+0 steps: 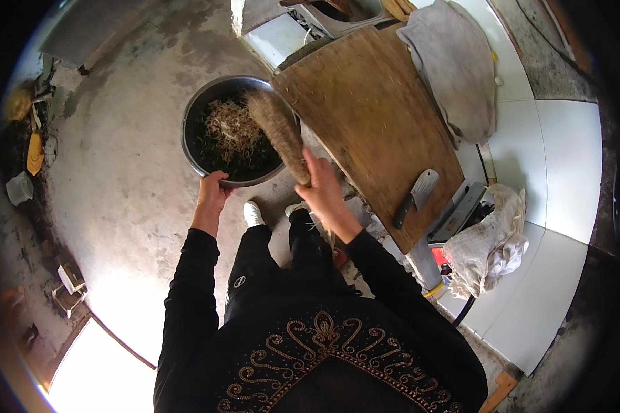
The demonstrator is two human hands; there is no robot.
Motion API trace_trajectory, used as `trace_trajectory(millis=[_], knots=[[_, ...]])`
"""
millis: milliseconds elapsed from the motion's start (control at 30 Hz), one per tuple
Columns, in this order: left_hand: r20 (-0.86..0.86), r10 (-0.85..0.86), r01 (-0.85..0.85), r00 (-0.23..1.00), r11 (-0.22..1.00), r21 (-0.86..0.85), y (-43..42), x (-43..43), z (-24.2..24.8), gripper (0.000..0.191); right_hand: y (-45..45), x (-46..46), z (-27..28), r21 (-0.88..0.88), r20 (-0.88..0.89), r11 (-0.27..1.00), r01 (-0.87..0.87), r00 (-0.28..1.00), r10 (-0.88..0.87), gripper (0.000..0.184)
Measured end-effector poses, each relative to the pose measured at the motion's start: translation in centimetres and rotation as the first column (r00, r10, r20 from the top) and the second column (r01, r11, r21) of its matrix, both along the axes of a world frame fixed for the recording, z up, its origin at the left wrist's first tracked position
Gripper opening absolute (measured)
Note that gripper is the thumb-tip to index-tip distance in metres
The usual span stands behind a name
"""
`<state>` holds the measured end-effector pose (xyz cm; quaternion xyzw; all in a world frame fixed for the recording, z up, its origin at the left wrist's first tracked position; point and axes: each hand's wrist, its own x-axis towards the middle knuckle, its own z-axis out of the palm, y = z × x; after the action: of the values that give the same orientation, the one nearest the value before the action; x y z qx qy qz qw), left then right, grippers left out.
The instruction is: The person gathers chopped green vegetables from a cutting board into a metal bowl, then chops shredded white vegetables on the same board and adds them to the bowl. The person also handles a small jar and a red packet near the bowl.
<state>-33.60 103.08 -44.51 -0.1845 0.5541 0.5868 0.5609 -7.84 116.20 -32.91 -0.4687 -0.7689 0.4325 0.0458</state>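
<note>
My left hand (pixel 214 191) grips the near rim of a round stainless-steel basin (pixel 187 139), its thumb over the edge. Inside the basin lie dark green chopped leaves (pixel 232 168), with a tangle of thin brown root-like strands (pixel 230 126) on top. My right hand (pixel 321 188) is closed around the narrow end of a long, brown, fibrous hand brush or dried loofah (pixel 276 129). Its broad end hangs over the right side of the basin, close to the left edge of a large wooden cutting board (pixel 372 118). Small pale scraps dot the board.
A cleaver (pixel 416 199) with a dark handle rests on the board's near right part. Grey cloth (pixel 449 72) overlaps its far right edge. A pale crumpled cloth (pixel 488 248) lies on the white-tiled counter (pixel 522 279). A sink (pixel 349 15) is beyond the board.
</note>
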Motion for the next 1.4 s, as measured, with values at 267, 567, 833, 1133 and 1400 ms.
trace_trajectory(millis=[267,567,833,1133,1400], knots=[[-0.069,0.053,-0.057,0.996,0.997,-0.051,0.8,-0.9,2.2,0.013,5.7,-3.5,1.5,0.162,0.178,0.979,0.121,0.973,-0.149,0.084],[-0.021,0.063,-0.064,0.998,0.997,-0.035,0.3,-0.6,1.7,0.014,3.3,-3.0,1.9,0.178,-0.017,0.982,0.063,0.998,-0.061,0.084],[0.039,0.085,-0.084,0.996,0.996,-0.027,-0.8,0.8,2.5,0.012,8.8,8.4,0.9,-0.259,-0.401,0.879,0.4,0.784,-0.474,0.089],[-0.015,-0.002,0.001,1.0,0.999,-0.045,-2.4,1.1,1.0,0.009,23.3,9.5,-4.2,0.186,-0.195,0.957,0.222,0.963,-0.186,0.082],[-0.014,-0.037,0.035,0.999,0.994,-0.107,-1.8,1.6,2.1,0.016,15.0,2.1,2.1,-0.288,-0.279,0.957,0.033,0.953,-0.117,0.086]])
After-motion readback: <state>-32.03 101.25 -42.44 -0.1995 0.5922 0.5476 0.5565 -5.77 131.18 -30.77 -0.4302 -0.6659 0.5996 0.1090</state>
